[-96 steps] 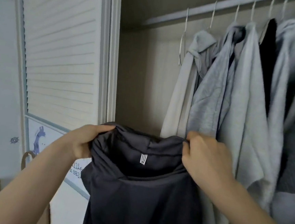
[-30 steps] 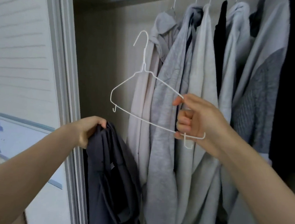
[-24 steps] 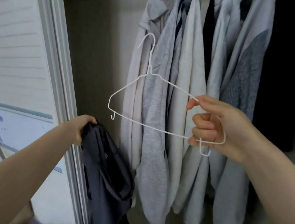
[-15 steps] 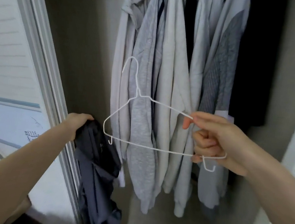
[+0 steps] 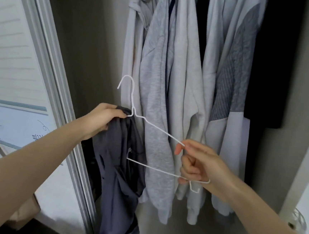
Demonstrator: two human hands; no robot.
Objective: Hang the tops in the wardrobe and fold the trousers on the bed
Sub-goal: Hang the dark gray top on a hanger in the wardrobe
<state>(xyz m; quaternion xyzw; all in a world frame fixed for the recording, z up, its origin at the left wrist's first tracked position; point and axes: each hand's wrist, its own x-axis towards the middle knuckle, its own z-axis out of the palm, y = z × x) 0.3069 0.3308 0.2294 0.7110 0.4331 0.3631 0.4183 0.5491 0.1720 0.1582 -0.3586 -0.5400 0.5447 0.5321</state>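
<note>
A dark grey top [image 5: 119, 169] hangs bunched from my left hand [image 5: 103, 118], which grips its upper edge in front of the open wardrobe. My right hand [image 5: 198, 163] holds the right end of a white wire hanger [image 5: 156, 128], with thumb and forefinger pinching its upper wire and the other fingers curled round the lower bar. The hanger's left end lies behind the dark top, its neck touching my left fingertips, its hook pointing up.
Several grey and pale tops [image 5: 171, 81] hang in the wardrobe right behind the hanger, with a black garment [image 5: 273, 71] to their right. A louvred sliding door with its frame [image 5: 47, 70] stands at the left. A brown paper bag [image 5: 24, 211] sits low left.
My right hand has carried the hanger left to the dark top, and its left end now sits behind the cloth. My left hand has lifted the top toward the hanger's neck.
</note>
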